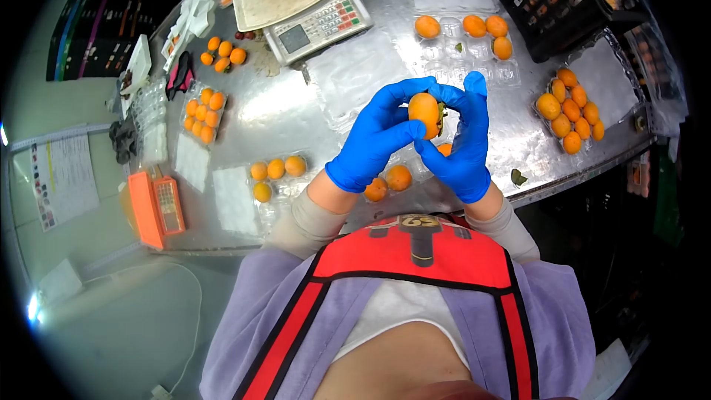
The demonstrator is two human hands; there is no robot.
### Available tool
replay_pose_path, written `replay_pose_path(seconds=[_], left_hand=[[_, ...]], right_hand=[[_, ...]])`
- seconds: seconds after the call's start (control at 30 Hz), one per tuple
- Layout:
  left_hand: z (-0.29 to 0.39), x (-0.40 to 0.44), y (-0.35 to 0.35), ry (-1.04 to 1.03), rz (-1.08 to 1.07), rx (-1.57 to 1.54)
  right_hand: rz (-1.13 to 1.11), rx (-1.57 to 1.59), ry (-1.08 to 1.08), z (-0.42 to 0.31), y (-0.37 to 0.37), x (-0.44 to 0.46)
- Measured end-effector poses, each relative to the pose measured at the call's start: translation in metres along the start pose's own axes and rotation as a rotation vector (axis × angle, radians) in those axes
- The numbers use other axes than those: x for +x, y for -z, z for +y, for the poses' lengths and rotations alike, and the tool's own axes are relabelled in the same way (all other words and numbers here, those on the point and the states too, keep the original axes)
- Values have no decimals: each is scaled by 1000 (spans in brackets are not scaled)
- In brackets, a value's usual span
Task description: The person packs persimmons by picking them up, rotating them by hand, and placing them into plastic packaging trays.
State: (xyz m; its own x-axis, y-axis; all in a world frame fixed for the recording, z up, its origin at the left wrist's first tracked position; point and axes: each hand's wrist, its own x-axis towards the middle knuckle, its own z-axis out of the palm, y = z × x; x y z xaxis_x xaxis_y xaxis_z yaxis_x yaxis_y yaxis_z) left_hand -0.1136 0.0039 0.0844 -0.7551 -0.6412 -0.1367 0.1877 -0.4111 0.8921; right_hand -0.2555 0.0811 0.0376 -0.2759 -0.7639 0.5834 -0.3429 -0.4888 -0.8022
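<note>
Both my hands wear blue gloves and are raised over the metal table. My left hand [381, 137] grips an orange fruit [424, 114] between thumb and fingers. At the fruit's green leafy end is my right hand [463, 137], its fingers curled around that side; the fingertips' contact is partly hidden. Beneath my hands, a clear tray [418, 170] holds orange fruits [399, 177], partly covered by the gloves. Farther back, another clear tray [444, 50] has several fruits in it and some bare cups.
A scale [315, 26] stands at the back, a black crate [529, 22] at the back right. Filled trays lie right [570, 110] and left [202, 115]. A partly filled tray [278, 196] and an orange device [155, 209] are front left. A loose leaf [518, 177] lies near the right edge.
</note>
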Motion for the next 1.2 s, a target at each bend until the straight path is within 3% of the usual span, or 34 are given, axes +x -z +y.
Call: replay_pose_path(seconds=[0.13, 0.23, 0.3, 0.37, 0.7, 0.83, 0.9, 0.93, 1.03, 1.2], left_hand=[[-3, 1, 2, -132, 3, 61], [-2, 2, 7, -304, 12, 229], [-3, 2, 12, -432, 20, 402], [-2, 1, 14, -449, 16, 473], [-2, 5, 16, -561, -9, 791], [0, 3, 16, -449, 42, 701], [-1, 2, 17, -268, 7, 342], [-1, 2, 17, -269, 11, 345], [-6, 1, 20, 8, -41, 33], [-12, 2, 16, -31, 9, -19]], right_hand=[[-103, -132, 27, -5, 4, 8], [41, 336, -208, -3, 1, 7], [-3, 484, -288, 2, 2, 8], [-42, 668, -407, 1, 1, 8], [-21, 746, -525, -8, 1, 11], [7, 541, -347, 0, -2, 6], [18, 448, -287, 1, -2, 6], [14, 411, -262, 0, -2, 7], [0, 311, -226, -1, -2, 4], [-26, 110, -177, -3, -6, 3]])
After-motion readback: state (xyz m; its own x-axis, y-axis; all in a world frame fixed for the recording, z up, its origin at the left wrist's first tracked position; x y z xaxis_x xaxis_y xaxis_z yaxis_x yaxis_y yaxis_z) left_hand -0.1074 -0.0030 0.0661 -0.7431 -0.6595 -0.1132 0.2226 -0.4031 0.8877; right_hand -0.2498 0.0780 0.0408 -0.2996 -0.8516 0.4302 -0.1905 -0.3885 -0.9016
